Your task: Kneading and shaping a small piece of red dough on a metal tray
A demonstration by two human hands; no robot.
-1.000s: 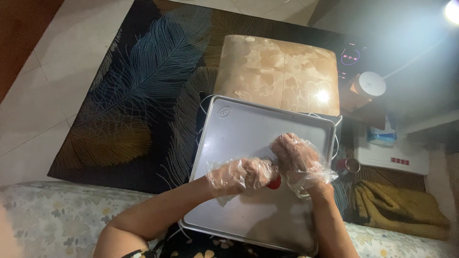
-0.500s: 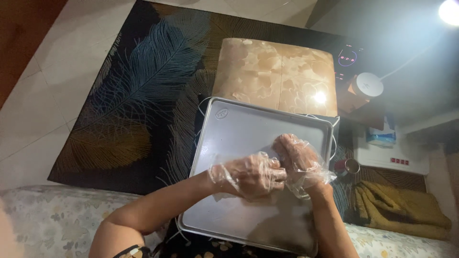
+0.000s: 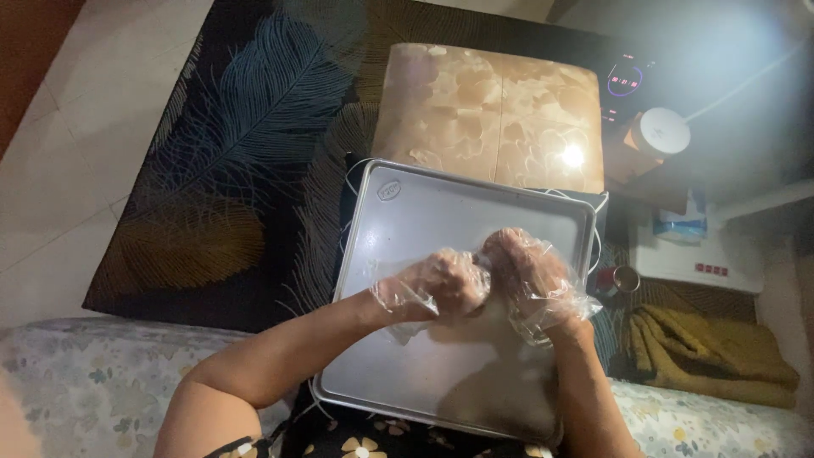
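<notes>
My left hand (image 3: pixel 441 284) is curled into a closed fist inside a loose clear plastic glove, knuckles up, and my right hand (image 3: pixel 530 276) is curled the same way just beside it, the two touching where the thumbs meet. Both grips are shut tight, but whatever sits inside them is hidden by the fingers and the crinkled plastic, so I cannot tell what I have hold of.

Both hands hover over the middle of a rectangular metal baking tray (image 3: pixel 407 220), grey and dull, with a raised rim and rounded corners. Its near edge lies across my lap, over dark cloth with a pale flower print (image 3: pixel 365 441), and its far edge points away from me. My bare forearms come in from the lower left and lower right.

Beyond the far rim stands a low tan stool with a mottled glossy top (image 3: pixel 483 110), catching a bright spot of light. Under it spreads a dark rug with a large blue feather pattern (image 3: pixel 246 127), on pale floor tiles. I sit on a sofa with a light floral cover (image 3: pixel 76 382). To the right are a small metal cup (image 3: pixel 627 278), a folded mustard-yellow blanket (image 3: pixel 704 348), and farther off a round white lid (image 3: pixel 663 131).
</notes>
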